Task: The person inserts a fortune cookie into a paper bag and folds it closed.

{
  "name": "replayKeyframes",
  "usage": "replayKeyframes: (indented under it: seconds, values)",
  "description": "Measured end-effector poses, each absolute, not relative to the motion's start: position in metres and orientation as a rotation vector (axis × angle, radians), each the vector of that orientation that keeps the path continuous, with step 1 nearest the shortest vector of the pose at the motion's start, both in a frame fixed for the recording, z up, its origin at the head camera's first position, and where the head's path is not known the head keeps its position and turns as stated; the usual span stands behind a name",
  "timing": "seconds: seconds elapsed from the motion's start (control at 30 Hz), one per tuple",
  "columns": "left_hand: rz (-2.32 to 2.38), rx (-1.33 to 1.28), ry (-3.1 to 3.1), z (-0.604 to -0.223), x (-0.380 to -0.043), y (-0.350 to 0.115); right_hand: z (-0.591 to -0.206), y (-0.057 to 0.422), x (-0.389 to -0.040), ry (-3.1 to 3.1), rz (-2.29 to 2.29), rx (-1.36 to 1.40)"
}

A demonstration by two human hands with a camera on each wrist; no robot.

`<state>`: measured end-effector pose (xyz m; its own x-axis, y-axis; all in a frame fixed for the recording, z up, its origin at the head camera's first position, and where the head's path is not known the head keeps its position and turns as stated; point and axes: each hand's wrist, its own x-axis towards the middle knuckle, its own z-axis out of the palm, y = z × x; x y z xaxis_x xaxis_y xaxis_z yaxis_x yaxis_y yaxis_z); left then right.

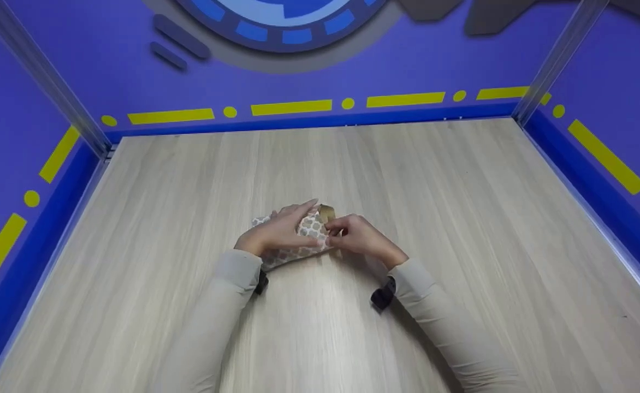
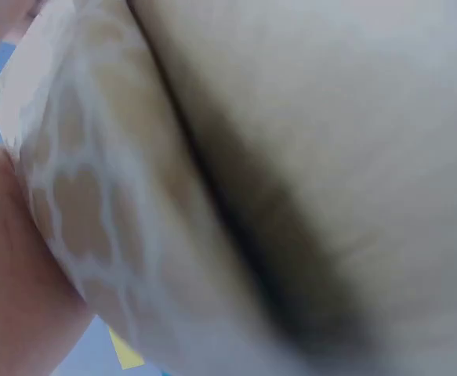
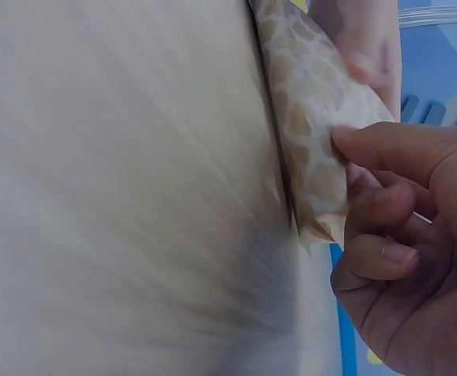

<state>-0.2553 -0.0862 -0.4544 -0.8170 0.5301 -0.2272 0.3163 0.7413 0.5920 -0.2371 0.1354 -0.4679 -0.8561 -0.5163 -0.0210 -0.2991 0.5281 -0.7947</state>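
A soft-looking package (image 1: 311, 229) in white wrapping with a beige and grey patch pattern lies on the wooden table. My left hand (image 1: 277, 232) holds it from above, thumb on the near side and fingers over the far side. At its right end my right hand (image 1: 365, 237) pinches the wrapping's edge between thumb and forefinger. A gold-brown flap (image 1: 326, 212) stands up at that end. Close up in the right wrist view, the thumb presses the patterned wrapping (image 3: 300, 117) and the other fingers curl below. The package's contents are hidden.
The wooden table (image 1: 434, 185) extends around both hands. Blue-purple panels with yellow markings (image 1: 291, 107) enclose its back and sides, joined by metal corner posts (image 1: 560, 54). A black wrist strap (image 1: 384, 295) sits on the right sleeve.
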Motion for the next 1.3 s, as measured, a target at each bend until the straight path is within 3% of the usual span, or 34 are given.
replayKeyframes:
  seconds: [0.3, 0.93, 1.3]
  values:
    - [1.126, 0.647, 2.485, -0.449, -0.26, -0.084, -0.454, 0.143, -0.24, 2.58, -1.264, -0.677]
    - [1.942, 0.249, 2.414, -0.442, -0.257, -0.068, -0.423, 0.156, -0.241, 2.892, -1.157, -1.12]
    - [2.177, 0.144, 2.298, -0.439, -0.251, -0.06, -0.42, 0.158, -0.245, 3.034, -1.239, -1.309]
